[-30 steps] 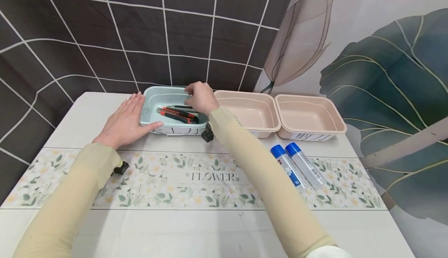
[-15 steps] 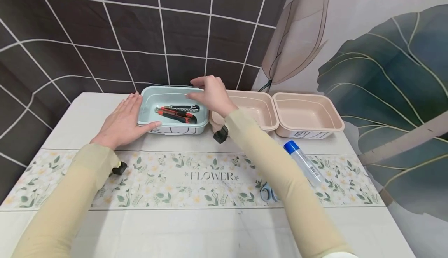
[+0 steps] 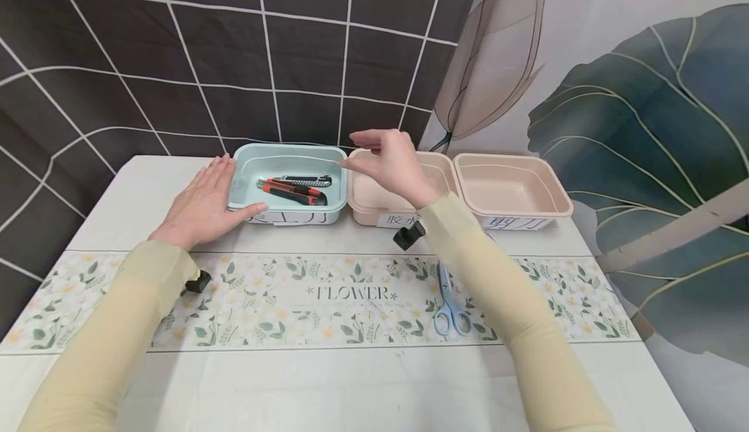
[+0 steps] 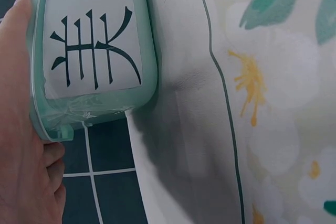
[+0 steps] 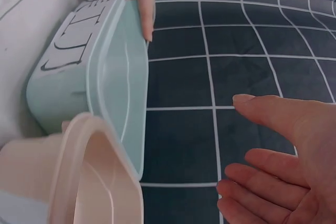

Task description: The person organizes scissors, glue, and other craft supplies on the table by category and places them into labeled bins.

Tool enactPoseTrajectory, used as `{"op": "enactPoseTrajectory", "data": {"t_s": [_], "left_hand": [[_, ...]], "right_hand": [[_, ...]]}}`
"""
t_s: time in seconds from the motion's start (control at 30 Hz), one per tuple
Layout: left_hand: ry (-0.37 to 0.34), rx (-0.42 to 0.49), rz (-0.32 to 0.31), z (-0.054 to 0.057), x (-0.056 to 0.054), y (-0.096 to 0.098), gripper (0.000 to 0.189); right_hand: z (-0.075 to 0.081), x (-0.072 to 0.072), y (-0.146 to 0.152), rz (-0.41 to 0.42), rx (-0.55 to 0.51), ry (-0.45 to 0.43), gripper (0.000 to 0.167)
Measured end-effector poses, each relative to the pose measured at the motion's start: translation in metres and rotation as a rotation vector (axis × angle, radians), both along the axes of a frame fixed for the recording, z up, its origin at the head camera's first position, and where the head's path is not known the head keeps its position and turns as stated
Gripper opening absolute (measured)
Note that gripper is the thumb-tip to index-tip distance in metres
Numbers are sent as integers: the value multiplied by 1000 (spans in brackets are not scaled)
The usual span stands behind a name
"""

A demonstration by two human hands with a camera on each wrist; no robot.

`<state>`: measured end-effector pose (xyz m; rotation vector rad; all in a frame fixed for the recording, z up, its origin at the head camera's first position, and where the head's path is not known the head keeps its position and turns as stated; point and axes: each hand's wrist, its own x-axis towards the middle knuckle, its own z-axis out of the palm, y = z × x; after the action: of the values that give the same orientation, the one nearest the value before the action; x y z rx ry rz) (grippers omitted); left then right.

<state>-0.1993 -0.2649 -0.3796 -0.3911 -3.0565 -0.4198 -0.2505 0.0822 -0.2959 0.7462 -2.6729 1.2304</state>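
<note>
In the head view my left hand [image 3: 199, 207] rests flat against the left side of a light blue bin [image 3: 248, 175], its thumb along the front rim. Inside the bin lie a red-and-black utility knife [image 3: 295, 192] and a black-and-grey one [image 3: 307, 181]. My right hand [image 3: 393, 162] hovers over the pink middle bin [image 3: 363, 214], fingers loosely bent and apart from the thumb. Nothing is between them, as the right wrist view also shows. Blue-handled scissors [image 3: 452, 315] lie on the cloth, blades partly hidden by the right forearm.
Another pink bin [image 3: 509, 191] stands at the right end of the row. Paper labels with Chinese characters are on the bin fronts. A dark tiled backdrop [image 3: 234, 48] rises behind the white table [image 3: 263, 386], which has a floral strip.
My right hand has moved right, from over the blue bin to over the middle bin. The scissors have come into view, while the forearm now covers the glue bottles. My left hand has stayed put.
</note>
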Motion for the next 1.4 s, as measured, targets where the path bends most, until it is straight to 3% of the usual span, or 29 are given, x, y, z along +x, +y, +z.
{"op": "enactPoseTrajectory", "data": {"t_s": [0.63, 1.4], "left_hand": [[-9, -1, 0, 0, 1, -1, 114], [-6, -3, -4, 0, 1, 0, 113]], "right_hand": [[1, 31, 62, -53, -12, 9, 50], [-17, 71, 124, -175, 24, -22, 57]]}}
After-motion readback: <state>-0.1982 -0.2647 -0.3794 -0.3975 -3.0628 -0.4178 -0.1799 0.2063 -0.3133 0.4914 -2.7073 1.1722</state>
